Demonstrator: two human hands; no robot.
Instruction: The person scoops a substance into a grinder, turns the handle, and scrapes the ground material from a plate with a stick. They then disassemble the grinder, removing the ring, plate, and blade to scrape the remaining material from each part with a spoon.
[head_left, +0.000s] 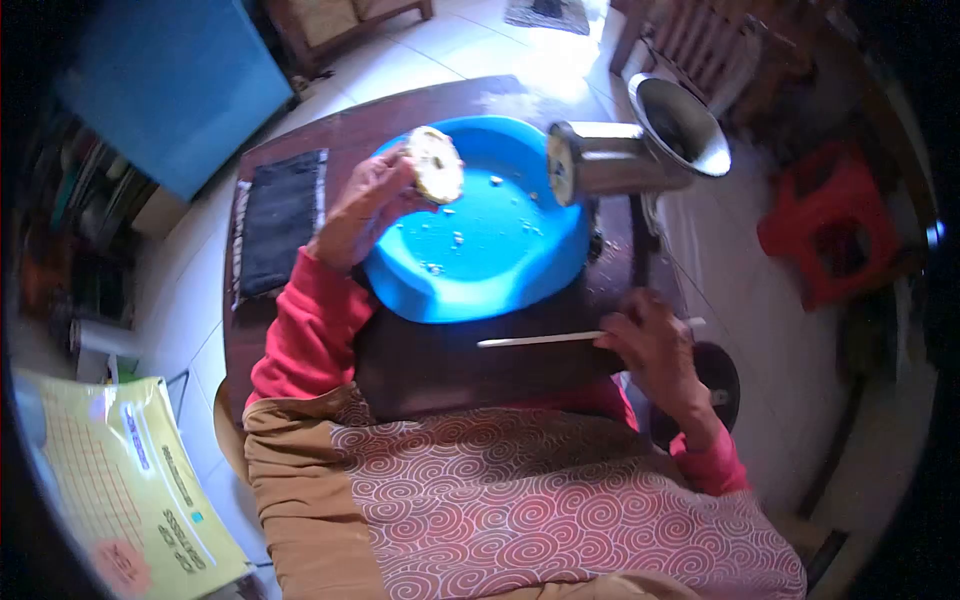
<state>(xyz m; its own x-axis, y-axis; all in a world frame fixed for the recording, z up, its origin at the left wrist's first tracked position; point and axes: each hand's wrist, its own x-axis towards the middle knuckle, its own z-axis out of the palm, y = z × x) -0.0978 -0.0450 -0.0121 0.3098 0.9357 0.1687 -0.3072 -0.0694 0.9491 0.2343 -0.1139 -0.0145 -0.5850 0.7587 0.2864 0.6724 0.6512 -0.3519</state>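
My left hand [375, 200] grips a pale round disc [436, 166] by its edge, over the left side of a blue basin [420, 295]. The disc has a small dark spot at its middle and a crumbly-looking face. Pale crumbs [458, 239] are scattered on the basin's floor. In front of the basin, my right hand [652, 345] has its fingers closed on a thin white stick [540, 340], which points left. A metal hand grinder [625, 160] is mounted at the table's right edge, its open round end facing the basin and its funnel [690, 125] tilted up.
A black mat [283, 225] lies on the dark table [410, 370], left of the basin. On the floor to the right stands a red plastic stool [830, 225]. A yellow printed bag [140, 480] is at lower left, and a blue cabinet-like block [180, 90] stands behind.
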